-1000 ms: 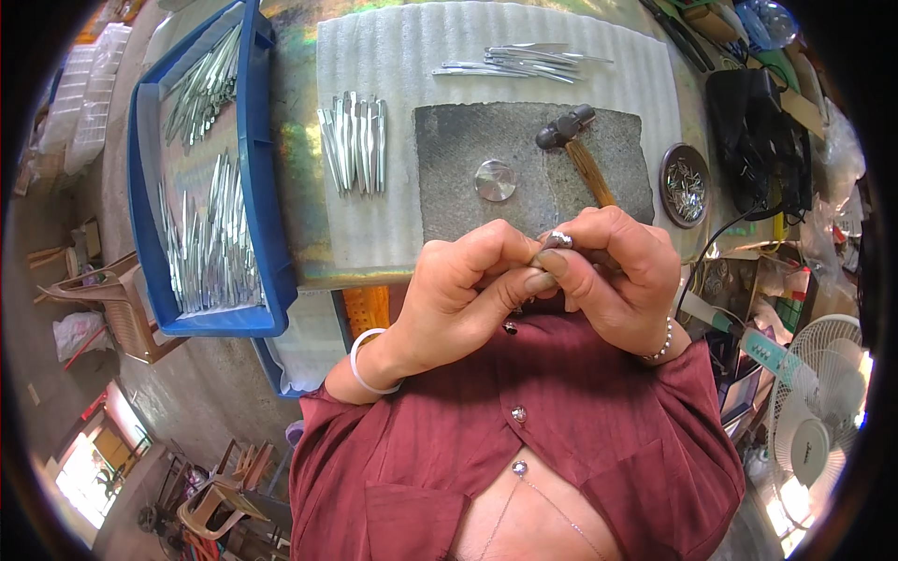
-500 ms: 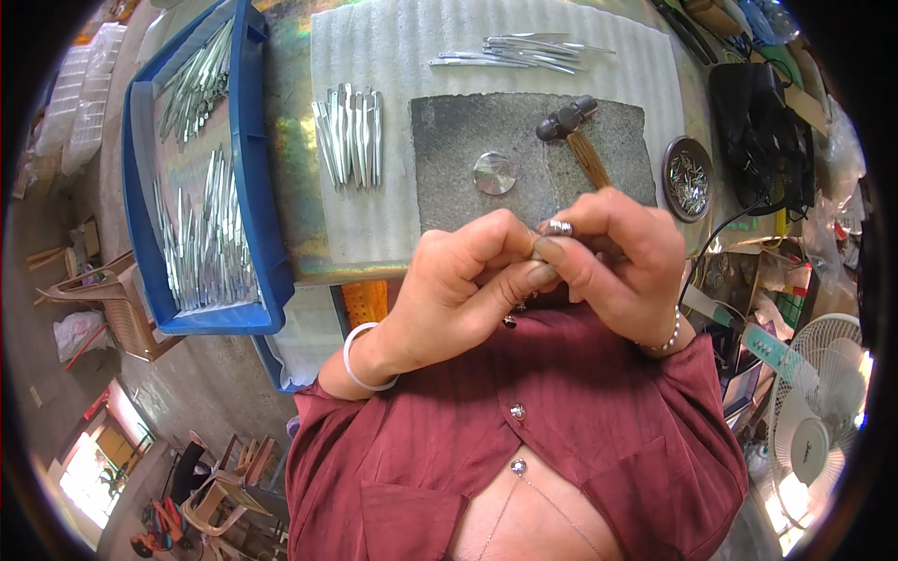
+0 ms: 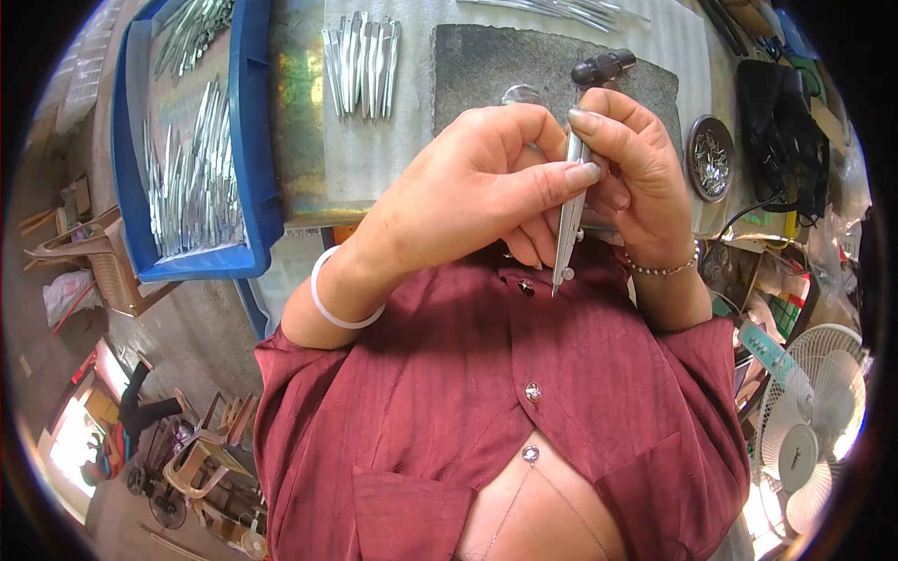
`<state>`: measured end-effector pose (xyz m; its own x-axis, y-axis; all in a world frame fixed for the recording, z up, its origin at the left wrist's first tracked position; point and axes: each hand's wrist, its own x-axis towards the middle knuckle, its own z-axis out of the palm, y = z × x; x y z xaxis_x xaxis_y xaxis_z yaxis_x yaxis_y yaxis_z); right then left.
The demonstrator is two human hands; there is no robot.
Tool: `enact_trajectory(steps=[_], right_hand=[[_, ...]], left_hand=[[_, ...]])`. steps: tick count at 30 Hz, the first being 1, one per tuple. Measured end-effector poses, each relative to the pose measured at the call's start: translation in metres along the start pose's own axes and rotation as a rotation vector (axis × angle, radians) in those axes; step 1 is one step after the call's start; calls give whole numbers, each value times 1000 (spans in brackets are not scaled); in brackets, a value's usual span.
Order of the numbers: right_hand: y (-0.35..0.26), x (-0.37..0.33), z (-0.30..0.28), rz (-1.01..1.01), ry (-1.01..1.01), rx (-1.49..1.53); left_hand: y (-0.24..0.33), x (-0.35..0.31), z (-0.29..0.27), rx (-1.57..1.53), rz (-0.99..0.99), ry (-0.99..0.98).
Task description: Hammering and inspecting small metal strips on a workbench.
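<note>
Between my two hands is a slim silver metal piece (image 3: 567,210), tilted with its pointed end toward my shirt; small round-headed studs stick out near that end. My left hand (image 3: 496,182) pinches it between thumb and fingers. My right hand (image 3: 641,154) grips its upper end, thumb pressed on it. Just beyond the hands a grey stone slab (image 3: 496,61) carries a shiny round metal disc (image 3: 524,93), partly hidden by my fingers, and a hammer (image 3: 603,67), its handle mostly hidden behind my right hand.
A row of flat silver metal pieces (image 3: 361,70) lies left of the slab; more strips (image 3: 561,11) lie beyond it. On the left stands a blue tray (image 3: 257,122) full of similar pieces. A dark bowl (image 3: 698,140) of small rivet-like parts sits right, near a black bag (image 3: 772,131) and a fan (image 3: 809,411).
The metal piece, mostly hidden in my fingers before, now shows at length with its point toward me. My hands have shifted up in the picture, and the view has tilted toward my body.
</note>
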<state>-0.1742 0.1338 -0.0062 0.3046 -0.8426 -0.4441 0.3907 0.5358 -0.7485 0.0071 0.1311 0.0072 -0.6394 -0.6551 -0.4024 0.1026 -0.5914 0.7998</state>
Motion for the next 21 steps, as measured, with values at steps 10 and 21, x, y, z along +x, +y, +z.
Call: enact_trajectory(steps=[10,21], right_hand=[[11,-8,-1,-4,53,35],[10,-21,9,-220,128,-9]], left_hand=[[-2,1,1,10,-53,-16],[14,4,3,236,-15,-99]])
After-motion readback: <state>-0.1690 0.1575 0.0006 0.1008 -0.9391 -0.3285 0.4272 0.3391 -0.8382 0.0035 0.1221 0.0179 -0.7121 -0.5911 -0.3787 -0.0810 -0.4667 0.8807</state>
